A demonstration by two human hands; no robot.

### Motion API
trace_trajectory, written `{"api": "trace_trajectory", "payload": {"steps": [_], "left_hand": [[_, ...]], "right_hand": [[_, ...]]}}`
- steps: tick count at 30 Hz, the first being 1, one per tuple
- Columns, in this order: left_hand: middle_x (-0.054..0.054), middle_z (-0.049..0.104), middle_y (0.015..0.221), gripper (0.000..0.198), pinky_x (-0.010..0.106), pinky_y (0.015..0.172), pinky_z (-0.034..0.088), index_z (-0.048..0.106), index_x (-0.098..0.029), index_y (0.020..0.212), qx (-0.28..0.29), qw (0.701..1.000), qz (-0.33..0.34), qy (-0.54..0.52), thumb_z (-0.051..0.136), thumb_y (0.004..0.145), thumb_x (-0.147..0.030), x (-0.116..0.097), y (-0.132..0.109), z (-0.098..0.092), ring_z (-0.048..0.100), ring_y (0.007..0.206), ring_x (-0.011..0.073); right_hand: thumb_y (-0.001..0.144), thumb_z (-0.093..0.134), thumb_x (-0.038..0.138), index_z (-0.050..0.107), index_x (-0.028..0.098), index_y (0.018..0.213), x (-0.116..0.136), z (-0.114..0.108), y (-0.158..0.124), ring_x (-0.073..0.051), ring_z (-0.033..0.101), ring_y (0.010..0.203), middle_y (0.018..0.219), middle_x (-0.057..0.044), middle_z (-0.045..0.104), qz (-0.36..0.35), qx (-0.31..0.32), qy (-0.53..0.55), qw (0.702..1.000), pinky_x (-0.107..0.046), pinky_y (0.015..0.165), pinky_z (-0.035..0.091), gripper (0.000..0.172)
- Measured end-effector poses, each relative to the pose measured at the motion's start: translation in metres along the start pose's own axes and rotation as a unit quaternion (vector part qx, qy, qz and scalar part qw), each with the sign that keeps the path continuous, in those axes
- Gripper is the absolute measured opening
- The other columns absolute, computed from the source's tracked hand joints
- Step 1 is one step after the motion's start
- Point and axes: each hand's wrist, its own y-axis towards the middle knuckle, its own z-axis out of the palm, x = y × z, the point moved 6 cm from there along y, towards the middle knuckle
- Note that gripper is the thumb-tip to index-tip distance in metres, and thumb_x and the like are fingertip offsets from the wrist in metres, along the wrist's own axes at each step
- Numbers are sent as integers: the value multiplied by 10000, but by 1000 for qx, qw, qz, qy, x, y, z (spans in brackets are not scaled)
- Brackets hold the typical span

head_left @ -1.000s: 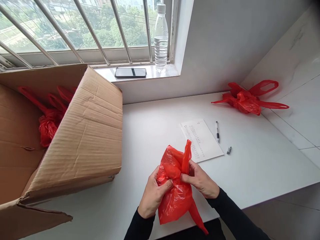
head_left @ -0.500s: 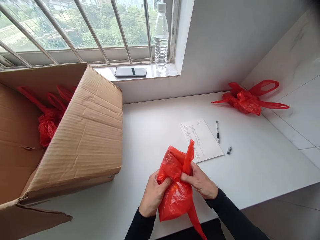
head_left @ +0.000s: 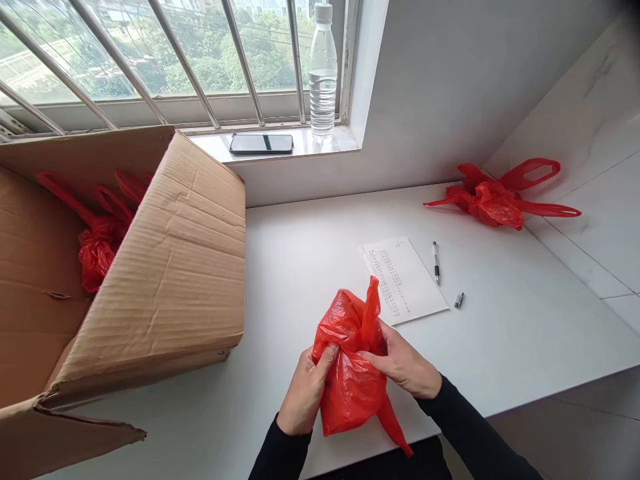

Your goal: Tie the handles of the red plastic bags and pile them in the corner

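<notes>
red plastic bag (head_left: 350, 373) scrunched tight between left hand (head_left: 305, 393) and right hand (head_left: 405, 365), both clamped on it, paper sheet (head_left: 403, 279) at 1 o'clock, cardboard box (head_left: 165, 267) at 10

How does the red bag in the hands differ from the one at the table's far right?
The held bag is gripped by the left hand and right hand; the far bag lies untouched on the table. The held bag is puffed, one strip upright; the far bag is bunched, loops splayed out. Both are red plastic.
</notes>
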Motion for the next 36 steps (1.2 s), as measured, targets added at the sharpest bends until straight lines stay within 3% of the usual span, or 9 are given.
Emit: {"api": "trace_trajectory", "payload": {"steps": [4,8,10,14,17,20,24,29,36], "left_hand": [[71,747,944,235,283,774,508,725,-166,990,2,999,-12,-34,710,875,-371,2,-3,-1,673,833,198],[79,741,1024,256,294,788,504,704,-172,1052,11,1000,8,-17,706,886,-368,-1,-1,0,671,822,188],[83,743,1008,285,304,787,503,702,-161,1059,7,1000,13,-9,710,883,-385,-1,1,0,674,813,196],[75,745,921,288,294,729,496,711,-138,951,-15,1000,11,-2,715,870,-415,-1,2,1,672,789,210],[58,740,892,300,288,718,492,705,-147,940,-27,999,20,16,696,880,-441,-5,1,2,665,784,207],[55,737,903,327,281,714,493,700,-153,979,7,996,29,83,682,885,-465,-10,0,8,647,785,197],[57,733,975,365,283,759,500,686,-165,1113,59,986,52,147,673,894,-457,-17,-3,12,630,831,190],[75,689,1196,455,345,935,486,616,-211,1290,139,986,52,80,692,886,-405,-14,-10,10,639,1033,248],[82,740,1087,316,307,856,498,702,-187,1169,49,998,47,20,689,902,-355,-4,-4,-2,672,985,239]], "right_hand": [[873,729,346,645,255,1151,6,-3,0,-259,666,1008,1104,-48,706,-3,-14,-21,1000,-429,902,550,304],[862,746,328,603,264,1256,4,-1,0,-258,653,1059,1166,-48,688,-5,1,-21,1000,-435,947,536,424],[841,772,316,604,251,1242,-1,0,0,-256,652,1061,1167,-47,688,2,15,-29,999,-432,953,532,440],[822,791,312,647,211,1057,-7,0,-1,-243,661,955,1029,-39,711,9,8,-39,999,-399,861,546,294],[851,764,342,633,221,1097,-4,2,0,-234,653,976,1072,-41,698,-5,-5,-13,1000,-412,915,533,303],[870,748,366,602,251,1215,-4,4,2,-233,650,1032,1166,-49,687,-13,-20,39,999,-406,954,518,392],[879,733,389,654,235,1116,-13,0,4,-246,670,989,1073,-58,726,-11,-87,107,990,-401,910,526,293],[876,733,383,699,219,1068,-18,-9,4,-257,665,1014,1060,-62,737,-16,-137,138,981,-385,908,520,255],[838,776,367,698,249,1135,-22,-14,2,-283,648,1111,1139,-54,736,-3,-138,138,981,-419,984,494,329]]}}
